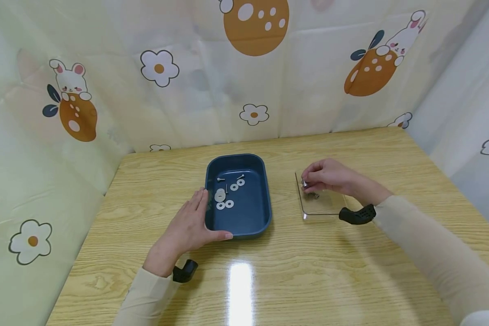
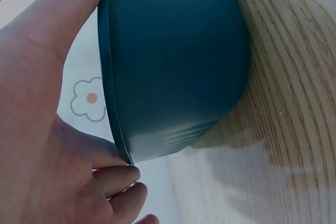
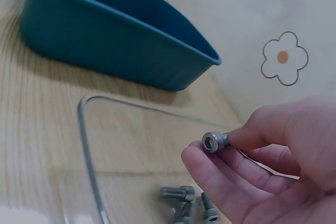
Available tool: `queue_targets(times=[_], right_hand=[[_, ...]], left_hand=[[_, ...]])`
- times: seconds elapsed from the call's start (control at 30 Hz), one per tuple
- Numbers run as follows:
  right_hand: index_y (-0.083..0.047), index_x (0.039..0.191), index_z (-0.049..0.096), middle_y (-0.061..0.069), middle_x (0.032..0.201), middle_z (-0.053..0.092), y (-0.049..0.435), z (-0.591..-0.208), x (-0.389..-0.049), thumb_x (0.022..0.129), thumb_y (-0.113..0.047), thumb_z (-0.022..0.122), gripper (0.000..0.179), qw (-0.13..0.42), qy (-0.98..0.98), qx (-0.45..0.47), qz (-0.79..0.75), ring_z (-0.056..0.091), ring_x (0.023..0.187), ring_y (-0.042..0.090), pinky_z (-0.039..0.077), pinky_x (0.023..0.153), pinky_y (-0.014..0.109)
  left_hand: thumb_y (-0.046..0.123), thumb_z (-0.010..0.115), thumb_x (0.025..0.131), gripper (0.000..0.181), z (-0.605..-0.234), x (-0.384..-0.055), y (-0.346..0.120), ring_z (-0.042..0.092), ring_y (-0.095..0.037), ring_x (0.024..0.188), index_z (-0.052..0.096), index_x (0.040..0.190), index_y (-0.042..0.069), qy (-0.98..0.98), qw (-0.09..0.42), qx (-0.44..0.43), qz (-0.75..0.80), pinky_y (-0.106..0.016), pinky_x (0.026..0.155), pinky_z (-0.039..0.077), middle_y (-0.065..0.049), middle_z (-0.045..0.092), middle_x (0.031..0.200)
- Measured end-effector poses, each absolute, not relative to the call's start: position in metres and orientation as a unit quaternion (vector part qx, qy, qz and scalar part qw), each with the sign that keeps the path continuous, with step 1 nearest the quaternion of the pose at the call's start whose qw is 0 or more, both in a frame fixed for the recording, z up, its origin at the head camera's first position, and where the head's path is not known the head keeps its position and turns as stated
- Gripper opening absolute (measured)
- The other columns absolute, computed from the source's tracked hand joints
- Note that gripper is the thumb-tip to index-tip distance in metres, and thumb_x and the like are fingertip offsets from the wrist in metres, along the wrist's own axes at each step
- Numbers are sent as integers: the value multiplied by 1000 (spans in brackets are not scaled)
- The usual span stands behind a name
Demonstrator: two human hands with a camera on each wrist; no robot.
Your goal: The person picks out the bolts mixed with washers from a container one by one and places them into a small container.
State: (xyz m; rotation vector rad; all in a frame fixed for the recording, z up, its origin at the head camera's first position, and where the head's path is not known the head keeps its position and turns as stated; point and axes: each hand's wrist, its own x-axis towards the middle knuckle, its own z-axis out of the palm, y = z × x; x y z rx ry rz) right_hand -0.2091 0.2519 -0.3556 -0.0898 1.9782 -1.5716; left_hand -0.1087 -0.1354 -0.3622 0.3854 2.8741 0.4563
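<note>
A dark blue tray [image 1: 244, 219] holds several pale washers [image 1: 229, 203] and a few small screws [image 1: 240, 176]. My left hand [image 1: 186, 227] rests at the tray's near left corner, fingers straight along its left side and thumb along the near edge. To the right, my right hand [image 1: 330, 175] is over a shallow clear container [image 1: 299, 194]. Between thumb and fingertips it pinches a socket-head bolt [image 3: 213, 141], the hex recess facing the right wrist camera. Below that hand, several more socket-head bolts [image 3: 178, 193] lie in the clear container.
Both containers stand on a wood-grain table [image 1: 293, 271], with a gap between them. A patterned curtain [image 1: 212, 99] hangs behind the table and along its sides. Black wrist mounts [image 1: 356, 215] sit at both wrists.
</note>
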Motion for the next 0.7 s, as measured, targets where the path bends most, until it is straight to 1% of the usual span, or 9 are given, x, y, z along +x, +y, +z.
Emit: queue_targets(times=[0.43, 0.7], right_hand=[[19, 121, 51, 14, 98, 61, 243, -372, -204, 99, 1, 51, 29, 290, 785, -28, -547, 68, 85, 17, 61, 84, 34], [16, 120, 55, 16, 101, 61, 237, -370, -204, 97, 0, 51, 28, 286, 812, -39, -507, 69, 85, 17, 61, 83, 34]], left_hand=[[79, 71, 67, 133, -361, -108, -134, 14, -32, 155, 11, 159, 3, 973, 110, 124, 158, -49, 125, 20, -14, 8, 167], [79, 70, 67, 133, -361, -109, -135, 14, -32, 155, 10, 159, 4, 974, 110, 122, 156, -49, 125, 20, -14, 9, 167]])
